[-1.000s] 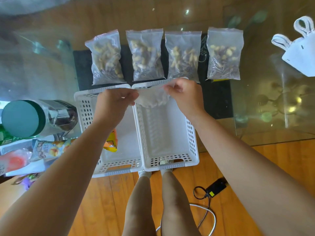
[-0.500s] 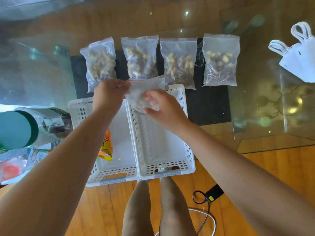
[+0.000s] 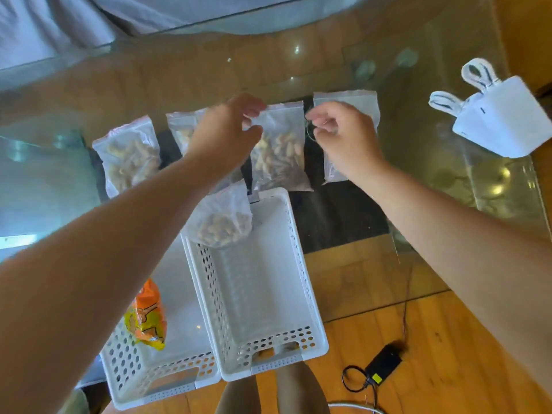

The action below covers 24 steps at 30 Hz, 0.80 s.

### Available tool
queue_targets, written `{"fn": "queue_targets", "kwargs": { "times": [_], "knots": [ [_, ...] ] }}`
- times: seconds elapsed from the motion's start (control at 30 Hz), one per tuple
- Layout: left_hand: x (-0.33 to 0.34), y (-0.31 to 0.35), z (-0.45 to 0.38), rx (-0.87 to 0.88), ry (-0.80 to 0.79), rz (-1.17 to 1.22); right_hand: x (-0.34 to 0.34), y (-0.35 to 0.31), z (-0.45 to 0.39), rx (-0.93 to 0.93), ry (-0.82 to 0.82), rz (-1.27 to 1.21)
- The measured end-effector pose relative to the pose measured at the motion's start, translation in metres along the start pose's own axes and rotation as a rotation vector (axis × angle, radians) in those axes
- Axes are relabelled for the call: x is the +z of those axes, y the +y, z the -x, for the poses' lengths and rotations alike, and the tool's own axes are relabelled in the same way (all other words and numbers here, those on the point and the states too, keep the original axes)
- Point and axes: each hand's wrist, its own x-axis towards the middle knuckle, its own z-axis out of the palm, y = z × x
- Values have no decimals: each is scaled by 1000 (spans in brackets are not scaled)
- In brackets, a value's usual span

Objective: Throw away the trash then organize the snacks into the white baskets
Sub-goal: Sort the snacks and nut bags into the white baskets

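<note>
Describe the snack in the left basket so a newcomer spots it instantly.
At the glass table's near edge, find the left basket of the white pair. Inside lies an orange packet, the only coloured wrapper; every other snack bag is clear.
</note>
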Motion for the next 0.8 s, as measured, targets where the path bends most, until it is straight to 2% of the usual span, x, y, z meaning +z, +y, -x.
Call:
{"fn": "queue_targets", "kwargs": {
  "times": [0.13, 0.23, 0.33, 0.47, 0.57, 0.67, 0.8],
  "knots": [
    [31, 2, -37, 84, -132, -234, -8, 35, -49, 43, 35, 274],
    [47, -4, -54, 63, -214, -335, -8, 54, -70, 107, -84, 420],
    [56, -10, -66, -29, -277, -376, -9, 66, -76, 151, -205, 579],
    [57, -7, -69, -95, -230, -441, -19, 74, -68, 33, -53, 722],
    [48, 2, -67, -148, -185, -294, -30, 74, -54, -7, -7, 685],
    [35, 14, -60, -150, -190, -226, -45, 69, -32, -20, 0, 535],
    [15, 27, -34, -62, -200, -156, -65, 46, 9, 21, 34, 288]
  ]
}}
